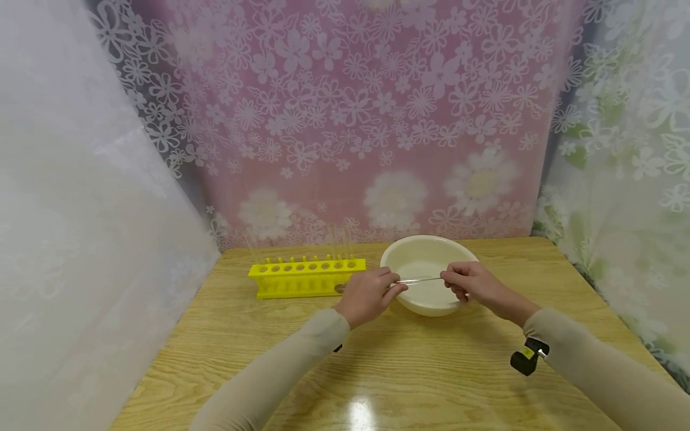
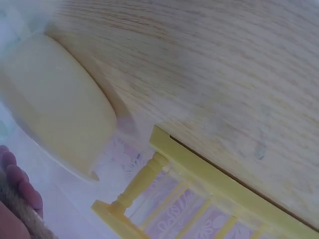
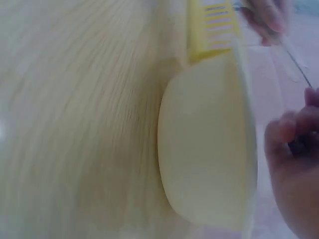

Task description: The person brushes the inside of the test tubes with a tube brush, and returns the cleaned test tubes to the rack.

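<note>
My left hand (image 1: 369, 294) grips a clear glass test tube (image 1: 340, 288) held nearly level, its closed end sticking out left of the fist in front of the rack. Inside the tube sits the brown bristle head of a test tube brush (image 2: 22, 211). The thin wire handle (image 3: 298, 64) of that brush runs out of the tube's mouth to my right hand (image 1: 477, 286), whose thumb and fingers pinch its end. Both hands are above the near part of a cream basin (image 1: 426, 310), with the tube's mouth and the wire over its opening.
Left of the basin stands a yellow test tube rack (image 1: 296, 294), with clear tubes (image 1: 345, 242) upright at its right end and another at its left. Both stand on a wood-grain table (image 1: 409, 371). Flowered curtains (image 1: 350, 108) hang behind and along both sides.
</note>
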A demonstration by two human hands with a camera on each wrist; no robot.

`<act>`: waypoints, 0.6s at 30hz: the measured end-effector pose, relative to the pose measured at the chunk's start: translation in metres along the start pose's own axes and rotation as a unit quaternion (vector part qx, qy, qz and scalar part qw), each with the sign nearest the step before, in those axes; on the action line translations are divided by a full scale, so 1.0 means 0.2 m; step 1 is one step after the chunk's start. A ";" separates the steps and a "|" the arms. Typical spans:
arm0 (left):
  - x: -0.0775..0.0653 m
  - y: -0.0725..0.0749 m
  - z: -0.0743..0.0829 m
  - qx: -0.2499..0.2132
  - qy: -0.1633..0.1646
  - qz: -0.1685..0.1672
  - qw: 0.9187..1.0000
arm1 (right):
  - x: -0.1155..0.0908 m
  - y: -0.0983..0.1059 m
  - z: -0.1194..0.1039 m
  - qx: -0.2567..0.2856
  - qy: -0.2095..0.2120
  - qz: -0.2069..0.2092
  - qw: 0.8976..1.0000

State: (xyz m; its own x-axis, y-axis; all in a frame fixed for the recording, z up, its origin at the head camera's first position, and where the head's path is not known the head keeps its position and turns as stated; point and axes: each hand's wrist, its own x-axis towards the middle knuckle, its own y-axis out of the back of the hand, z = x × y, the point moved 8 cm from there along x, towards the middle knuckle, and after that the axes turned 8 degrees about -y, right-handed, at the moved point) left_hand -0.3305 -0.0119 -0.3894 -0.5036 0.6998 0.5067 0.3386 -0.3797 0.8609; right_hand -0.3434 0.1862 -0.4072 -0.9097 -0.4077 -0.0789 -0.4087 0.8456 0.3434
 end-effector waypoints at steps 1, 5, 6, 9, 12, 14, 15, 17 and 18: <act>0.00 0.00 -0.01 -0.014 0.009 -0.004 1.000 | 0.00 0.01 -0.01 -0.041 0.025 0.025 0.999; 0.00 0.00 -0.05 -0.069 0.050 -0.015 0.996 | -0.05 0.02 -0.11 -0.226 0.157 0.126 0.953; 0.00 -0.01 -0.05 -0.078 0.057 -0.018 0.995 | -0.06 0.01 -0.14 -0.269 0.193 0.146 0.932; -0.01 -0.01 -0.07 -0.096 0.071 -0.025 0.993 | -0.11 -0.01 -0.21 -0.364 0.288 0.194 0.864; -0.01 -0.02 -0.08 -0.107 0.077 -0.029 0.991 | -0.16 -0.03 -0.25 -0.412 0.359 0.217 0.809; -0.01 -0.03 -0.08 -0.112 0.077 -0.028 0.990 | -0.18 -0.05 -0.27 -0.425 0.394 0.219 0.785; -0.01 -0.03 -0.08 -0.113 0.077 -0.027 0.990 | -0.18 -0.06 -0.28 -0.429 0.409 0.218 0.775; -0.01 -0.03 -0.09 -0.114 0.076 -0.024 0.990 | -0.19 -0.07 -0.29 -0.437 0.431 0.216 0.759; -0.02 -0.03 -0.09 -0.114 0.075 -0.022 0.990 | -0.20 -0.08 -0.29 -0.443 0.439 0.215 0.752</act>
State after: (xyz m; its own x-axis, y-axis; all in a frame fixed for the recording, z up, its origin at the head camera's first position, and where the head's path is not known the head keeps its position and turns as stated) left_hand -0.3447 -0.0222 -0.3956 -0.6328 0.6272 0.4541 0.1333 -0.4895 0.8617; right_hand -0.2964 0.1685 -0.3548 -0.3859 -0.5610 0.7323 0.4718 0.5621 0.6793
